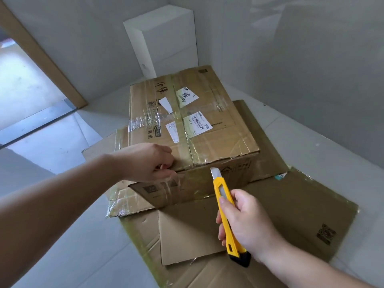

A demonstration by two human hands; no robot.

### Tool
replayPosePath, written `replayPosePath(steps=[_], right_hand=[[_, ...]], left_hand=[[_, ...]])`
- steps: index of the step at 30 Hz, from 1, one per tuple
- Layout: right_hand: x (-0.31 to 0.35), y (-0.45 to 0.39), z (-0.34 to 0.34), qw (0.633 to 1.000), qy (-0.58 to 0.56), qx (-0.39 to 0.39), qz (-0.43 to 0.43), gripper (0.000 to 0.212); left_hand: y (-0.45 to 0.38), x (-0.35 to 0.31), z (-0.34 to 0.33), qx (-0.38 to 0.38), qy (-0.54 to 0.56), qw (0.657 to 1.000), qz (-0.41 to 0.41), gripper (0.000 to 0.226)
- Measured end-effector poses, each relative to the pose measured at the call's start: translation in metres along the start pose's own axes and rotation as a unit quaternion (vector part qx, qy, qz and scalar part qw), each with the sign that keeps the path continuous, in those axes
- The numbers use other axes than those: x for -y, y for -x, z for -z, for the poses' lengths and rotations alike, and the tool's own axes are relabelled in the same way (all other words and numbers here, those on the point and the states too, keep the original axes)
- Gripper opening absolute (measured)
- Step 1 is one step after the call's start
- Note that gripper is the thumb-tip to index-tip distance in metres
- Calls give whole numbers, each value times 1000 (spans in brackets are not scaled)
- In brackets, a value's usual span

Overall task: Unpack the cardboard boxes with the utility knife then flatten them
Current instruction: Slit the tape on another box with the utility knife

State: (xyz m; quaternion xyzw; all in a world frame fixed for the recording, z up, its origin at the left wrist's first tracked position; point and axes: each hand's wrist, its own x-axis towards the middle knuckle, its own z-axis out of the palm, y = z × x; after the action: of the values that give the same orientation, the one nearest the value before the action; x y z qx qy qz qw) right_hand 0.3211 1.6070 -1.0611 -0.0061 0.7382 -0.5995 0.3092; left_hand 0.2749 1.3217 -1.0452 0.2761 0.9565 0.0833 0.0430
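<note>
A taped brown cardboard box (212,113) with shipping labels stands closed on flattened cardboard (291,206) on the floor. My left hand (149,162) grips the box's near top edge at its left corner, fingers curled over the rim. My right hand (247,223) holds a yellow utility knife (225,206) with its blade out. The blade tip sits just in front of the box's near face, close below the top seam, right of my left hand.
A tall white box (166,36) stands in the corner behind the cardboard box. Grey walls close in at the back and right. A doorway with a wooden frame (45,59) opens at the left. The floor is pale tile.
</note>
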Motion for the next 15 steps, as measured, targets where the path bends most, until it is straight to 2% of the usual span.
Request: replayPosePath(steps=[6, 15], right_hand=[[7, 1, -4, 1000, 17, -10, 21, 23], [13, -13, -14, 1000, -24, -6, -1, 25]], left_hand=[[-2, -5, -4, -33, -35, 998, -41, 36], [-5, -15, -5, -27, -53, 995, -76, 26]])
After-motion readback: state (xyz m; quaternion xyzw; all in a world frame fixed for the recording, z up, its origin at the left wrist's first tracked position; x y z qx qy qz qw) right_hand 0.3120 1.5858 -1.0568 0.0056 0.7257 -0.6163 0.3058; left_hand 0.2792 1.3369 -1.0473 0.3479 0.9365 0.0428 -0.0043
